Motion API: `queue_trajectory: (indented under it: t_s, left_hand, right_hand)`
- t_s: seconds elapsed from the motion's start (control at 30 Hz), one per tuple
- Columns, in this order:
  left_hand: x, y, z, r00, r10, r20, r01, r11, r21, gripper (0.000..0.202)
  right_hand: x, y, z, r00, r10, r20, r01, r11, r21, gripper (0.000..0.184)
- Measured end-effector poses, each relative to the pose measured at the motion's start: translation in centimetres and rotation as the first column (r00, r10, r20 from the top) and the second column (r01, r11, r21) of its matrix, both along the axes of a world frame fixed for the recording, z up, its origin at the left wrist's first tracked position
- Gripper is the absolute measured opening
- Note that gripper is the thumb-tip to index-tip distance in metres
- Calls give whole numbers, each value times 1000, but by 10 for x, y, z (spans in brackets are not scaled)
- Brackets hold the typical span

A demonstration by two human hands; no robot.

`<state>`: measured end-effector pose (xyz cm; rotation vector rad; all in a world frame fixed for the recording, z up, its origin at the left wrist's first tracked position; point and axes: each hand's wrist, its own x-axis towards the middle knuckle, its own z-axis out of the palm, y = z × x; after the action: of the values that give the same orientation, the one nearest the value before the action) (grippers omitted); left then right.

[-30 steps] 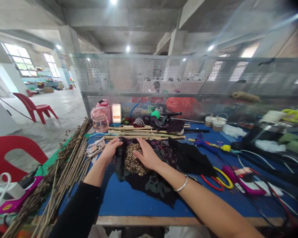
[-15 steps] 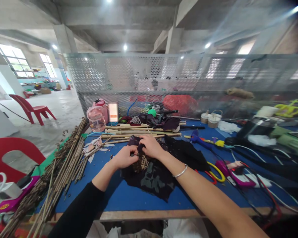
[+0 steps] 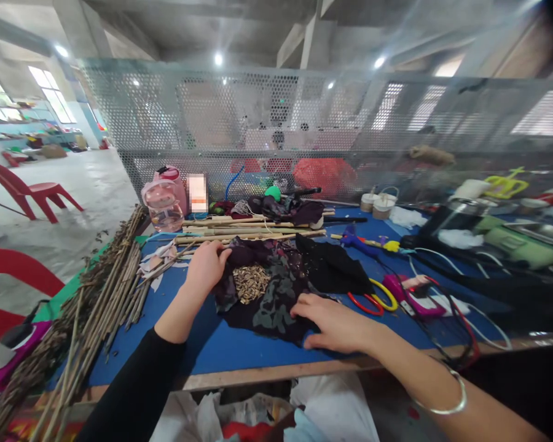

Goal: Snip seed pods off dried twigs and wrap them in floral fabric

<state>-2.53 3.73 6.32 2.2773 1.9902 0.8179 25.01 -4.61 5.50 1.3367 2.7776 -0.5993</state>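
Note:
A dark patterned cloth [image 3: 270, 304] lies spread on the blue table [image 3: 239, 353], with a small heap of dry brownish flakes [image 3: 251, 282] in its middle. My left hand [image 3: 206, 267] rests on the cloth's left edge, fingers curled over the fabric. My right hand [image 3: 336, 325] lies flat on the table at the cloth's near right corner, fingers stretched out and touching the fabric. A silver bangle [image 3: 445, 402] sits on my right forearm.
A bundle of dry sticks [image 3: 96, 313] lies along the table's left side. Bamboo rods [image 3: 249, 233], a pink bottle [image 3: 163, 205], black fabric [image 3: 332, 270], red and yellow rings [image 3: 373, 301], cables and tools lie behind and to the right. A perforated metal screen [image 3: 304, 123] stands at the back.
Both hands left the heap in the cloth's middle. The cloth is spread open again; my left hand moved to its left edge and my right hand came down to its near right corner.

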Motion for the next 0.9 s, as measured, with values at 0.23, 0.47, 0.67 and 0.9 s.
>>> queue_trajectory:
  t_s: [0.23, 0.47, 0.67, 0.9]
  left_hand:
    - [3, -3, 5, 972, -76, 223, 114, 981, -160, 41]
    - [17, -1, -14, 759, -143, 635, 365, 902, -232, 56]
    - [11, -10, -14, 760, -89, 644, 275, 941, -195, 57]
    - [18, -44, -38, 962, -72, 264, 71, 997, 14, 107]
  right_hand:
    - [-24, 25, -2, 988, 1, -153, 21, 990, 140, 11]
    - [-90, 76, 13, 900, -76, -429, 146, 980, 134, 33]
    - [-105, 98, 10, 939, -94, -330, 149, 978, 147, 17]
    - [-106, 100, 16, 833, -188, -520, 319, 932, 174, 18]
